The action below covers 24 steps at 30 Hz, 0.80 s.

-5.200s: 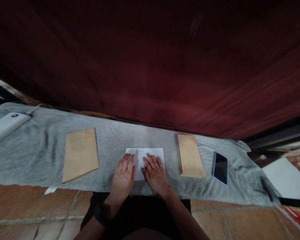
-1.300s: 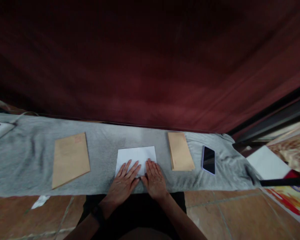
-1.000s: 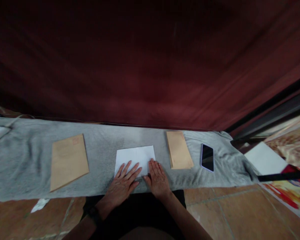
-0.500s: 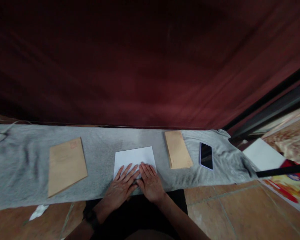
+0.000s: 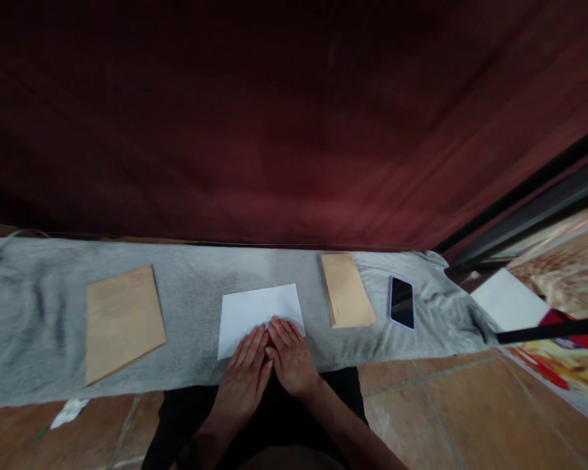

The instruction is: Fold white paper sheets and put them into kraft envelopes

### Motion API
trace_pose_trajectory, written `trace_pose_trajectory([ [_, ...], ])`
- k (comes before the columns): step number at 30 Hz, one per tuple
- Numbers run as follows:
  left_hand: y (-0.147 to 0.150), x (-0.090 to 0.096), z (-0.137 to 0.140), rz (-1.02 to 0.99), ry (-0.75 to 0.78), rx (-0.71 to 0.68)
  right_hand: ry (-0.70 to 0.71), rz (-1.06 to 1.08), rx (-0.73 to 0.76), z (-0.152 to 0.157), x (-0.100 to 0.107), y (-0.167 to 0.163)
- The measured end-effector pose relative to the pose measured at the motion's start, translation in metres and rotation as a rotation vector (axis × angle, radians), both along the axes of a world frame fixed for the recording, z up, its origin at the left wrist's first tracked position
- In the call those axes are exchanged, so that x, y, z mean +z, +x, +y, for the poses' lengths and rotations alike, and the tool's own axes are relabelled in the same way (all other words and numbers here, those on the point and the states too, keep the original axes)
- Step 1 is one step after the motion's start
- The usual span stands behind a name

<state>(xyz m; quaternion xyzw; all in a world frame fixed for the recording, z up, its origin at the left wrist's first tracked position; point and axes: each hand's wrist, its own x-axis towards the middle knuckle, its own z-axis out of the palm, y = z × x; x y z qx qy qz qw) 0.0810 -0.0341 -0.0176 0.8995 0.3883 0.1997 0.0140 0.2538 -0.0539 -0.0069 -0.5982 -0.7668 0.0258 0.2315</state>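
Observation:
A white sheet of paper (image 5: 247,312) lies on the grey cloth near the front edge, in the middle. My left hand (image 5: 245,369) rests flat on its lower part, fingers stretched out and close together. Beside it, my right hand (image 5: 290,352) also lies flat on the paper, its fingers extended. The fingertips of both hands nearly meet. Their palms cover the near edge of the sheet. Neither hand grips anything that I can see.
Brown envelopes (image 5: 125,323) lie on the left, and a stack of narrower ones (image 5: 347,290) on the right. Past that stack is a phone (image 5: 402,302). A dark red curtain (image 5: 284,163) hangs behind the cloth-covered surface (image 5: 191,294). Black bars (image 5: 549,329) stand at the right.
My left hand has slid right and nearer to me, its fingers drawn together beside the right hand. The right hand has stayed nearly in place. The view has shifted slightly.

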Motion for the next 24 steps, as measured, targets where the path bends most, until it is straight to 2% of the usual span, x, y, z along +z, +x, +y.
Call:
trace_pose_trajectory([
  [4,-0.008,-0.008,-0.012,0.024,0.084,0.024,-0.003,-0.013,0.022,-0.009,-0.007,0.003],
  [7,-0.015,-0.008,-0.013,0.046,0.093,0.078,-0.003,-0.032,0.001,-0.014,-0.008,0.008],
  [16,-0.039,-0.004,-0.009,-0.001,0.096,0.210,0.024,-0.047,-0.178,-0.025,-0.010,0.032],
  [21,-0.010,0.004,-0.005,-0.027,0.030,0.177,0.003,0.018,-0.155,-0.015,0.004,0.017],
  [24,0.011,0.001,0.000,-0.013,-0.018,0.138,-0.034,0.063,-0.098,-0.001,0.009,0.003],
])
